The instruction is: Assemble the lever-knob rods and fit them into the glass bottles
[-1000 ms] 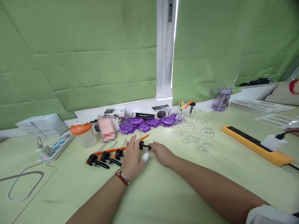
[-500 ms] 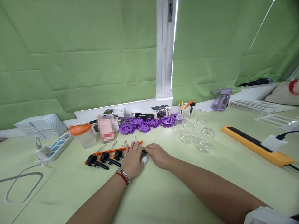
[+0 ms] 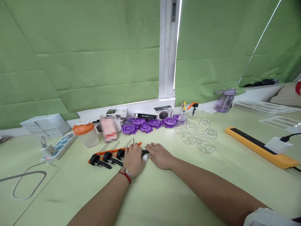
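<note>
Several black-and-orange pump heads [image 3: 107, 157] with thin metal rods lie side by side on the table, left of centre. My left hand [image 3: 134, 159] rests palm down over the rightmost of them, fingers stretched out and hiding most of it; a white wrap covers the thumb tip. Just right of that, my right hand [image 3: 160, 156] lies flat with its fingers extended. Its fingertips are beside the black end [image 3: 145, 152] of the covered piece; whether they touch it I cannot tell.
Behind the hands are purple wheel-shaped parts [image 3: 146, 127] and small boxes [image 3: 163, 112]. Clear glass jars [image 3: 206, 142] stand to the right, with an orange power strip [image 3: 261, 147] beyond. An orange-lidded cup [image 3: 86, 135] and a white power strip [image 3: 62, 147] are at left.
My right hand has flattened, its fingers now stretched out. The left hand stays over the rightmost pump head. The whole view has shifted slightly.
</note>
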{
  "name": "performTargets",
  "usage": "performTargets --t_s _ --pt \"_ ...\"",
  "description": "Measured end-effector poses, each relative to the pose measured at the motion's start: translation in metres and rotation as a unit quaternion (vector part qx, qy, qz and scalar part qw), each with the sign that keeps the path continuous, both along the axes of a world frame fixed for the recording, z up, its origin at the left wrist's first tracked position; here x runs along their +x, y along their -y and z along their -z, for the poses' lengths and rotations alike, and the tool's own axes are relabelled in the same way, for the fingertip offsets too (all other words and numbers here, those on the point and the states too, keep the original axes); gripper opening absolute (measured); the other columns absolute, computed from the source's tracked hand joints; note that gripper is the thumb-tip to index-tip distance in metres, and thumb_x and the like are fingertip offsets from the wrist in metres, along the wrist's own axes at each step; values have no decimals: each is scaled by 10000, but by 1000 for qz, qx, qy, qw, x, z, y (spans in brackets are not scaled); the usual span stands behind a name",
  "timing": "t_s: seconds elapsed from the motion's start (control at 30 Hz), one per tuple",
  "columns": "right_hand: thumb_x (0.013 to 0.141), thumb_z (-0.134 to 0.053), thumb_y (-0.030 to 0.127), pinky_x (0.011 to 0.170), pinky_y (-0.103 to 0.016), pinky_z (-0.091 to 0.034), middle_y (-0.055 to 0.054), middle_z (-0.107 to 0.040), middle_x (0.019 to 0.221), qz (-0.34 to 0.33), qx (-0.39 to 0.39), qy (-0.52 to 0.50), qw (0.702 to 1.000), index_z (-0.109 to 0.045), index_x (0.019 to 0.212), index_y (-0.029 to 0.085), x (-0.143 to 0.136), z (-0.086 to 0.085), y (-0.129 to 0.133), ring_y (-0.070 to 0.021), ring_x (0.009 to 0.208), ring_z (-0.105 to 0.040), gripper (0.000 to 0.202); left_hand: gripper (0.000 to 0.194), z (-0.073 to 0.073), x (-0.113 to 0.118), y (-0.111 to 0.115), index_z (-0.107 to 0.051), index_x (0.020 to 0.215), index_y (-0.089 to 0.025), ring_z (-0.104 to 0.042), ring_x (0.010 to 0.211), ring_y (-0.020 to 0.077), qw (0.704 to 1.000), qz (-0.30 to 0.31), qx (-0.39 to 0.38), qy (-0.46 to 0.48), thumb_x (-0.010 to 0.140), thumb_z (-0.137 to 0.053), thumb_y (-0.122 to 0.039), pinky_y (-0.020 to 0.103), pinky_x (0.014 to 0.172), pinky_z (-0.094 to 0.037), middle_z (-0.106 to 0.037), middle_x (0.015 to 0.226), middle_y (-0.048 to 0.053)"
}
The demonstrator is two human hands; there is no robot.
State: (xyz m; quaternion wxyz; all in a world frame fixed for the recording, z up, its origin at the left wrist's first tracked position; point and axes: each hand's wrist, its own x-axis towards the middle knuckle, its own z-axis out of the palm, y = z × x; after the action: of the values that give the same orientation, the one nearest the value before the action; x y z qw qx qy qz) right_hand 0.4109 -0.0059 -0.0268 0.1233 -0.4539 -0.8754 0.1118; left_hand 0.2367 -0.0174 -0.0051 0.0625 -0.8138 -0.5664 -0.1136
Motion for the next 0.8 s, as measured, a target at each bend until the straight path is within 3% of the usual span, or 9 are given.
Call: performTargets --t_s 0.33,0.5,0.67,0.8 --pt "940 -238 393 1093 -460 -149 -69 -279 1485 5 -4 1 1000 -261 1433 197 -1 0 -1 -261 1370 -202 531 326 1 1 0 -596 1044 -182 -407 1195 308 1000 -6 1 9 814 -453 -364 501 1025 -254 -492 1271 129" --pt "939 -244 389 1093 -455 -152 -77 -299 1476 5 7 -4 1000 -274 1428 183 0 1 0 -262 1365 -213 532 515 0 -1 1 -458 1259 -171 -344 1264 321 999 -14 22 21 795 -475 -393 508 1048 -219 -421 1359 152" --pt "939 -243 394 1098 -444 -150 -82 -294 1478 6 -1 -8 1000 -260 1433 163 0 0 2 -259 1368 -206 546 478 -20 -16 -4 -461 1253 -170 -353 1264 318 996 -37 80 26 838 -387 -394 505 1070 -180 -437 1355 148" --pt "936 -251 427 1101 -451 -131 -102 -214 1504 23 -8 -10 1000 -176 1455 167 0 -6 6 -256 1378 -175 585 450 -42 -56 -21 -495 1212 -126 -444 1181 320 987 -111 117 20 817 -372 -302 496 1038 -236 -500 1289 164"
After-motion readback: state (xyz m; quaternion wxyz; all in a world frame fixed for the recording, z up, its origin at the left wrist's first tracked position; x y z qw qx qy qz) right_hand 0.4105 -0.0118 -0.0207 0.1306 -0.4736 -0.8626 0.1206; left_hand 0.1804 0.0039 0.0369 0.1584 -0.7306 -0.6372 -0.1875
